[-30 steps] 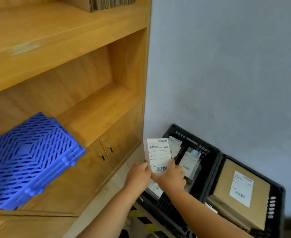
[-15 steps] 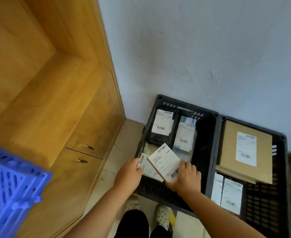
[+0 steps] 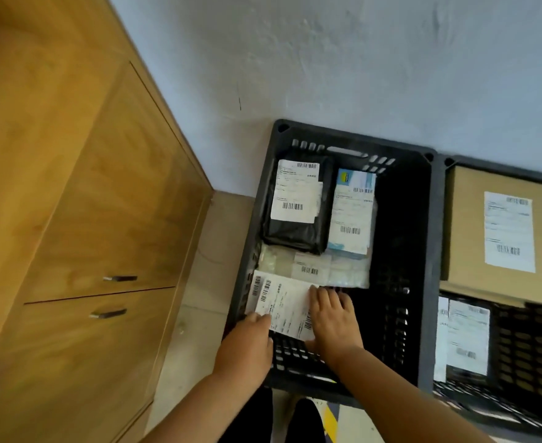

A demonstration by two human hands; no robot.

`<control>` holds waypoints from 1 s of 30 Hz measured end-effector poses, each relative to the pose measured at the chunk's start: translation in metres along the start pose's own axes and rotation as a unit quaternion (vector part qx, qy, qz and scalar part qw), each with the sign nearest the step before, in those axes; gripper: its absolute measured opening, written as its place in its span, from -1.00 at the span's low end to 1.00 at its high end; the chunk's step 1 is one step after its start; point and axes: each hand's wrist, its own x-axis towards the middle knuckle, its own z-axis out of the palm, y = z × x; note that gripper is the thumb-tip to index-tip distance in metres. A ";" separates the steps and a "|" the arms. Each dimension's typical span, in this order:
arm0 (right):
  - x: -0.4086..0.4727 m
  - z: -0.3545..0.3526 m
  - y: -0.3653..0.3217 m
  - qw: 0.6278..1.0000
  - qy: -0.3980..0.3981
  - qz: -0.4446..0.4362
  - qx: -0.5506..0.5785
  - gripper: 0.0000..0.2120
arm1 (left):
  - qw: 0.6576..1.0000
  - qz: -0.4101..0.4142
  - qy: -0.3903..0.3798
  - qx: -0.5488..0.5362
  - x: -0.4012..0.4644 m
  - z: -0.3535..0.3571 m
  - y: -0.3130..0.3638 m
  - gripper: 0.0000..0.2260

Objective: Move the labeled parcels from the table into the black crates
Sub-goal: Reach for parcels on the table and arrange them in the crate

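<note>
Head view shows both hands inside the left black crate (image 3: 400, 251), lowering a flat white-labeled parcel (image 3: 282, 306) into its near-left corner. The left hand (image 3: 247, 343) grips the parcel's near edge; its fingers are hidden beneath, so their exact state cannot be told. The right hand (image 3: 333, 318) rests on the parcel's right edge, fingers straight and spread, apparently pressing it flat. Two-handed support likely keeps the thin parcel level and label-up. The label carries barcodes and printed text. Farther into the crate lie a black bagged parcel (image 3: 295, 238) and a blue-white box (image 3: 349, 219), both labeled.
</note>
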 end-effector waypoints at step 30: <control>0.028 0.053 0.017 0.996 0.072 -0.019 0.042 0.06 | 0.961 -0.061 -0.157 0.217 0.067 0.030 0.004 -0.27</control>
